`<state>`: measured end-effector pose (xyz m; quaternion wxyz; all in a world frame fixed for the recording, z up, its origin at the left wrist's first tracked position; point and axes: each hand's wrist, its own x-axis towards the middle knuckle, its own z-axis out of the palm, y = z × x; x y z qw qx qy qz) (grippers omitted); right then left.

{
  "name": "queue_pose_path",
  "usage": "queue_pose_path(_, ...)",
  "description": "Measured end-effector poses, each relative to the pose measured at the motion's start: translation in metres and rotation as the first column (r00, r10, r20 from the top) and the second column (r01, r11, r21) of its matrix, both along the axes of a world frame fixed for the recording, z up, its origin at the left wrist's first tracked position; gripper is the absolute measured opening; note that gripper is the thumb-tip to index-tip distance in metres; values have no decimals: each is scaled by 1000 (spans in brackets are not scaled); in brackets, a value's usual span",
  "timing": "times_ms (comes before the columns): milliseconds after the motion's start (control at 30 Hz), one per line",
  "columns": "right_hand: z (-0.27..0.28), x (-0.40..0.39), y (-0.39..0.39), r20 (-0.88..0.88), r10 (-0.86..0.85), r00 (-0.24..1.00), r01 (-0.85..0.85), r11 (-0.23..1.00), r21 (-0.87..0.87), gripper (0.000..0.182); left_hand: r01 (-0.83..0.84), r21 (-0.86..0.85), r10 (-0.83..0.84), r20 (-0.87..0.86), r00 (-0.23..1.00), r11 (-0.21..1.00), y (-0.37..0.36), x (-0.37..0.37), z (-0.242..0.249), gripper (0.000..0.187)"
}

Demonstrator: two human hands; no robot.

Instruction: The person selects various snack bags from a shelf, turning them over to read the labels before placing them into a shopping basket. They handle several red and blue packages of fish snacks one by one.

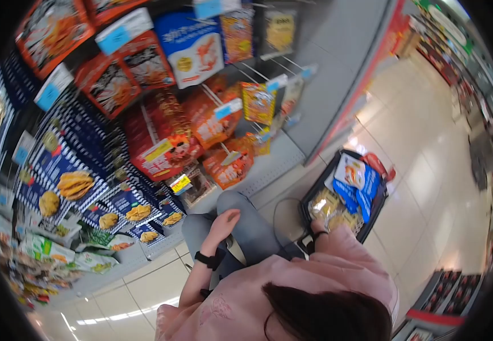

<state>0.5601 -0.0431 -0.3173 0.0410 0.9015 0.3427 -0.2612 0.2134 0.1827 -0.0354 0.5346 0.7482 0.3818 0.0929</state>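
Note:
My left hand (224,223), with a black band at its wrist, rests by my grey-trousered knee (238,204); it looks empty, its fingers loosely extended. My right hand (318,226) reaches into the near end of a black basket (378,211) on the floor at my right. Its fingers are hidden against a clear package of pale yellow food (325,204), and whether they grip it does not show. Blue and white bags (351,173) and a red package (375,163) lie in the basket's far part.
Shelves on the left hold navy snack bags (76,176), red packs (164,145) and orange packs (229,166) on metal hooks with price tags. Tiled floor (417,136) runs along the right, beside another display rack (451,292) at lower right.

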Motion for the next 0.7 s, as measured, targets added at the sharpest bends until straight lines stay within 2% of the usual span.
queue_pose_path(33, 24, -9, 3, -12, -72, 997, 73, 997, 32, 25, 42, -15, -42, -16, 999, 999, -6, 6, -4, 34)
queue_pose_path(67, 42, -18, 4, -26, -132, 991, 133, 989, 59, 27, 144, 229, -95, -210, 973, 963, -12, 13, -11, 37)
queue_pose_path(100, 59, -26, 7, -37, -188, 982, 190, 978, 88, 28, 275, 443, -92, -391, 916, 853, -18, 20, -18, 40)
queue_pose_path(133, 83, -35, 8, -41, -214, 976, 217, 973, 79, 28, 351, 434, -146, -438, 887, 830, -22, 23, -29, 47)
queue_pose_path(167, 104, -43, 12, -95, -350, 932, 360, 923, 137, 31, 372, 427, -169, -442, 881, 824, -26, 27, -32, 47)
queue_pose_path(200, 112, -45, 12, -154, -470, 869, 493, 850, 187, 33, 346, 464, -115, -456, 883, 816, -29, 31, -33, 49)
queue_pose_path(233, 102, -38, 8, -158, -485, 860, 508, 842, 182, 33, 319, 501, -59, -467, 882, 804, -30, 34, -34, 51)
queue_pose_path(300, 79, -25, 0, -236, -124, 964, 180, 955, 236, 37, 331, 446, -87, -484, 871, 831, -28, 37, -35, 52)
queue_pose_path(333, 74, -20, 0, -375, -225, 899, 317, 926, 204, 38, 319, 445, -83, -472, 877, 836, -28, 38, -36, 52)
queue_pose_path(433, 61, -19, 3, -454, -325, 830, 405, 910, 90, 39, 301, 428, -87, -450, 889, 852, -29, 42, -36, 52)
queue_pose_path(700, 95, -28, -4, -548, -292, 784, 363, 932, 22, 31, 310, 406, -91, -475, 875, 860, -30, 56, -31, 53)
